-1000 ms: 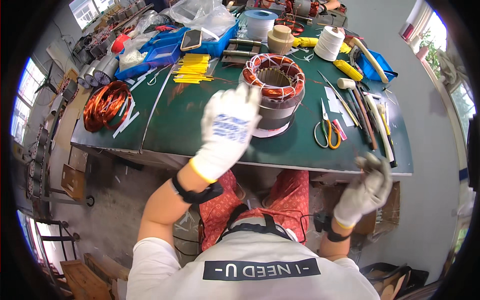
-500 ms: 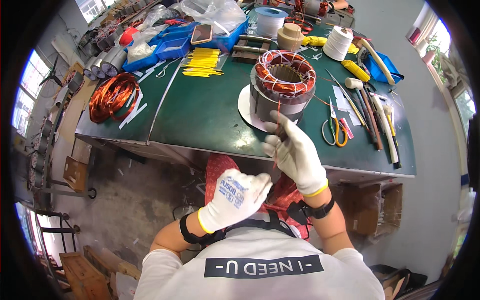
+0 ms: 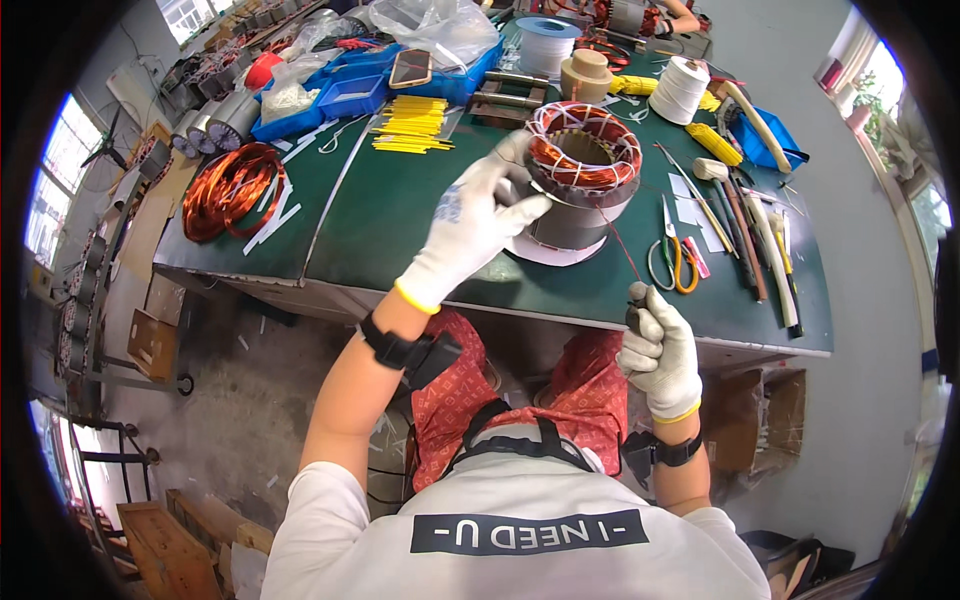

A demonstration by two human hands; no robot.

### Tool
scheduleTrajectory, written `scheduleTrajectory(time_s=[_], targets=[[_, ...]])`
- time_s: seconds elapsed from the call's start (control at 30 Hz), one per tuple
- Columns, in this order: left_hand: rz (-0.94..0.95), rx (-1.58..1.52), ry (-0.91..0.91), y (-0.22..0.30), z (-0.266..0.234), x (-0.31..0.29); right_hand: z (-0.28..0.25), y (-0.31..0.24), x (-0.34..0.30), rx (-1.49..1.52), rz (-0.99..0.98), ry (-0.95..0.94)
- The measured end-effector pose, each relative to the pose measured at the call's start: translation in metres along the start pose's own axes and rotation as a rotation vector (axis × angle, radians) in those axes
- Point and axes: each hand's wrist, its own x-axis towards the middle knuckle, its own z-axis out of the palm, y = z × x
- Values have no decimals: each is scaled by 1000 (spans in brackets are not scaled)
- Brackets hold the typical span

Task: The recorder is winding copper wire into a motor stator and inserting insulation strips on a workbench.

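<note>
A motor stator point(image 3: 583, 218), a grey steel ring topped with a bundle of copper windings point(image 3: 547, 165) laced with white cord, stands on a round white pad point(image 3: 560, 252) at the bench's front. At its left side is my gloved left hand point(image 3: 475, 215), thumb and fingers apart, fingertips against or right beside the winding and the rim. A thin red lead wire point(image 3: 622, 250) runs down from the stator's front to my gloved right hand point(image 3: 660, 355), off the bench's front edge. The right fingers are closed on the wire's end; their tips look dark.
Scissors point(image 3: 684, 262), a mallet point(image 3: 710, 170) and several rods lie right of the stator. Yellow sleeves point(image 3: 412, 125), blue bins point(image 3: 350, 97) and a phone point(image 3: 411, 68) are back left, a copper wire coil point(image 3: 232, 190) far left. Spools point(image 3: 683, 90) stand behind. Another person's arm point(image 3: 682, 17) shows at the far edge.
My left hand has risen from near my lap to the stator's left side. The right hand has moved down and right, away from the stator, drawing the red wire out toward me.
</note>
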Motion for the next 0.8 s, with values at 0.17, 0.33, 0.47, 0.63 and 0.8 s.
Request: scheduleTrajectory(time_s=[0.17,0.33,0.47,0.63,0.8], targets=[[474,403,145,-19,24,-15,-24,-20,-43,-64,-169,63],[547,452,133,0,20,-63,-65,5,-52,11,-267,-65],[582,429,14,25,18,-84,-86,47,-24,149,-94,164],[619,481,-42,54,13,-100,-13,57,28,-1383,-570,-10],[646,563,-38,61,24,-108,32,42,86,-1562,-1422,110]])
